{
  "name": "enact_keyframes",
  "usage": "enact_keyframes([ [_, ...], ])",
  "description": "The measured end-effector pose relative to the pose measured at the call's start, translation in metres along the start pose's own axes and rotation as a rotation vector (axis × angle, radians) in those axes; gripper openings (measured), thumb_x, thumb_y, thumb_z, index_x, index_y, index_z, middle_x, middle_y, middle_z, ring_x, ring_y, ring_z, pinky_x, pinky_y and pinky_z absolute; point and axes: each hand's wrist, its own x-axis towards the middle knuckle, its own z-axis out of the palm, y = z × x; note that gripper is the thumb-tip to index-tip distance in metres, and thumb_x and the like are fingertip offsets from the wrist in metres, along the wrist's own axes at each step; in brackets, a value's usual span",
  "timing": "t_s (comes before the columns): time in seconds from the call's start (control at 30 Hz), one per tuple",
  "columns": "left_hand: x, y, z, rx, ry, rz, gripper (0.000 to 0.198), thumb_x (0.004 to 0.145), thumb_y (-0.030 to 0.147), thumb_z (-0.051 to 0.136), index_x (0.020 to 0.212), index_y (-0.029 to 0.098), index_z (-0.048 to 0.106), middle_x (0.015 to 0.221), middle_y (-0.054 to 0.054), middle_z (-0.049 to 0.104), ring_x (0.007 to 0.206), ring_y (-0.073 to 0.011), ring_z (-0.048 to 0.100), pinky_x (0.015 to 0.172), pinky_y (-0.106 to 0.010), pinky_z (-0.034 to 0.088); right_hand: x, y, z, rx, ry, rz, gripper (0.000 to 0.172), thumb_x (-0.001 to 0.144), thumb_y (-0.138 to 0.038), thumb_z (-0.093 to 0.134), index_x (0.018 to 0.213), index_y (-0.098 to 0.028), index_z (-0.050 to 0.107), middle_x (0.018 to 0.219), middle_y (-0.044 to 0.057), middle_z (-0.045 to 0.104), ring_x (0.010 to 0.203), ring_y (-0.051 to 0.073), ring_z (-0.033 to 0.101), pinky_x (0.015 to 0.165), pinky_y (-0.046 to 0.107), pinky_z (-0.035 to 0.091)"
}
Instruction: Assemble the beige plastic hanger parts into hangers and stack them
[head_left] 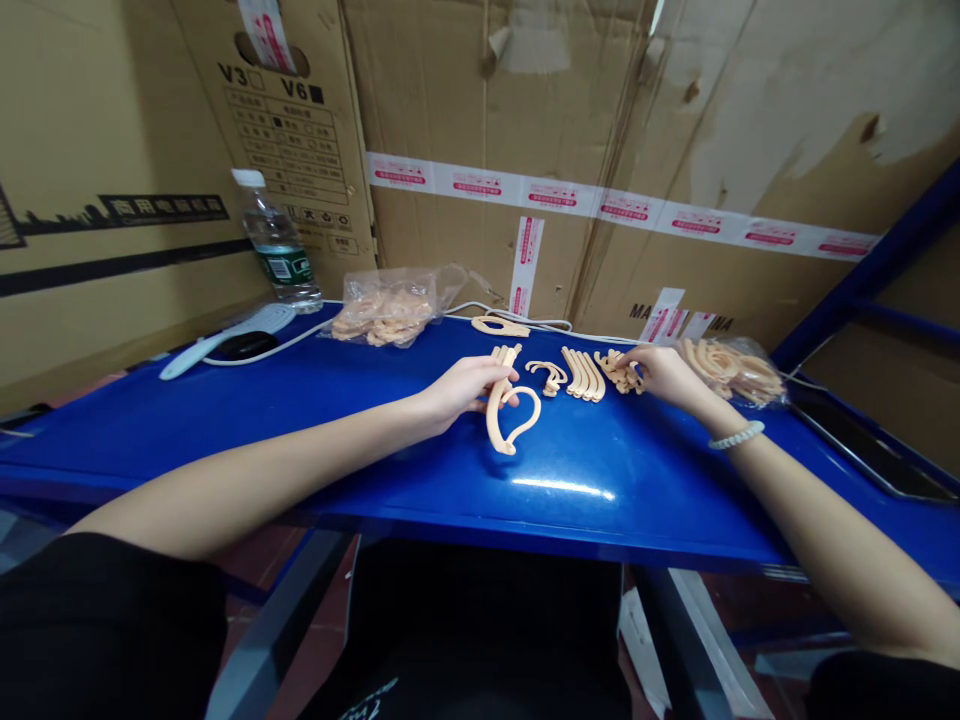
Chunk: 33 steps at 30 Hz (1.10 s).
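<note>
My left hand (480, 385) is closed around curved beige plastic arms (495, 420) that look like folding hanger parts, with a rounded hook (534, 405) looping out on their right side. My right hand (660, 372) has its fingertips pinched together at a pile of small beige plastic pieces (621, 374); what lies between them is hidden. Between the hands, a row of curved beige arms (583, 375) lies side by side. A few loose beige hooks (547, 376) rest just left of that row.
Behind the hands, a beige plastic piece (499, 327) lies near a white cable (555, 324). Clear bags of beige parts sit at left (386, 306) and right (731, 370). A water bottle (279, 250), hairbrush (232, 335) and dark tablet-like slab (874, 445) edge the blue table (360, 470); cardboard (465, 110) stands behind.
</note>
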Motion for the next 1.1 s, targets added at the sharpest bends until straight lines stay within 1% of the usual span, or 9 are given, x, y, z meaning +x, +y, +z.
enact_keyframes([
  [0.1,-0.002,0.001,0.002,-0.004,-0.005,0.019,0.011,0.094,0.019,0.055,0.092,0.013,0.065,0.072,-0.007,0.072,0.072,-0.0172,0.070,0.070,-0.027,0.051,-0.002,-0.023,-0.002,0.030,0.138,-0.106,0.039,0.077,0.005,0.049,0.095,-0.015,0.077,0.100,0.013,0.077,0.094,0.029,0.072,0.087,0.043,0.058],
  [0.2,-0.004,0.002,0.005,-0.014,-0.013,0.042,0.010,0.096,0.020,0.055,0.094,0.014,0.062,0.079,-0.008,0.074,0.076,-0.0185,0.071,0.070,-0.029,0.053,-0.010,-0.070,-0.010,0.139,0.348,-0.362,0.026,0.093,-0.012,0.054,0.106,-0.021,0.074,0.104,0.011,0.075,0.104,0.029,0.066,0.091,0.049,0.056],
  [0.4,-0.010,-0.002,0.009,-0.058,-0.040,0.102,0.006,0.095,0.019,0.058,0.098,0.014,0.060,0.083,-0.006,0.073,0.079,-0.0182,0.071,0.069,-0.028,0.056,-0.033,-0.148,-0.016,0.017,0.235,-0.770,0.036,0.100,-0.042,0.061,0.126,-0.018,0.065,0.122,0.014,0.071,0.127,0.033,0.056,0.108,0.055,0.042],
  [0.5,-0.011,-0.005,0.010,-0.046,-0.086,0.146,0.011,0.094,0.023,0.061,0.102,0.015,0.058,0.091,-0.008,0.073,0.084,-0.0193,0.071,0.066,-0.027,0.057,-0.036,-0.153,-0.008,-0.041,0.143,-0.773,0.025,0.106,-0.036,0.051,0.114,-0.019,0.068,0.110,0.010,0.074,0.120,0.028,0.060,0.111,0.053,0.038],
  [0.63,-0.009,-0.012,0.008,0.022,-0.030,0.296,0.036,0.095,0.027,0.061,0.126,0.017,0.047,0.118,-0.015,0.069,0.093,-0.0213,0.070,0.066,-0.030,0.060,-0.035,-0.148,-0.002,0.024,0.135,-0.723,0.032,0.109,-0.039,0.044,0.100,-0.020,0.067,0.087,0.005,0.070,0.085,0.019,0.063,0.104,0.046,0.040],
  [0.73,-0.009,-0.015,0.004,0.242,0.095,0.644,0.051,0.093,0.027,0.063,0.139,0.023,0.041,0.141,-0.017,0.055,0.114,-0.0261,0.065,0.084,-0.042,0.062,-0.035,-0.146,-0.003,0.049,0.176,-0.666,0.035,0.108,-0.043,0.045,0.095,-0.019,0.066,0.080,0.003,0.066,0.076,0.018,0.058,0.097,0.042,0.039],
  [0.8,-0.010,-0.016,0.001,0.570,0.083,0.971,0.048,0.091,0.025,0.066,0.135,0.024,0.049,0.148,-0.015,0.049,0.134,-0.0310,0.053,0.105,-0.052,0.052,-0.035,-0.147,-0.003,0.030,0.219,-0.635,0.036,0.107,-0.044,0.047,0.090,-0.018,0.065,0.076,0.002,0.063,0.074,0.018,0.055,0.093,0.040,0.039],
  [0.9,-0.013,-0.019,-0.001,1.063,-0.104,1.249,0.029,0.094,0.023,0.065,0.122,0.022,0.059,0.138,-0.011,0.060,0.140,-0.0311,0.047,0.122,-0.059,0.028,-0.037,-0.148,-0.002,-0.007,0.262,-0.634,0.038,0.107,-0.044,0.048,0.084,-0.018,0.063,0.076,0.002,0.062,0.074,0.018,0.054,0.091,0.039,0.037],
  [1.1,-0.010,-0.032,0.003,1.307,-0.184,1.210,0.016,0.102,0.033,0.057,0.104,0.017,0.060,0.097,-0.006,0.073,0.099,-0.0227,0.068,0.117,-0.051,0.032,-0.041,-0.154,0.002,-0.044,0.298,-0.648,0.040,0.108,-0.043,0.046,0.082,-0.018,0.063,0.073,0.001,0.060,0.071,0.017,0.052,0.094,0.039,0.035],
])
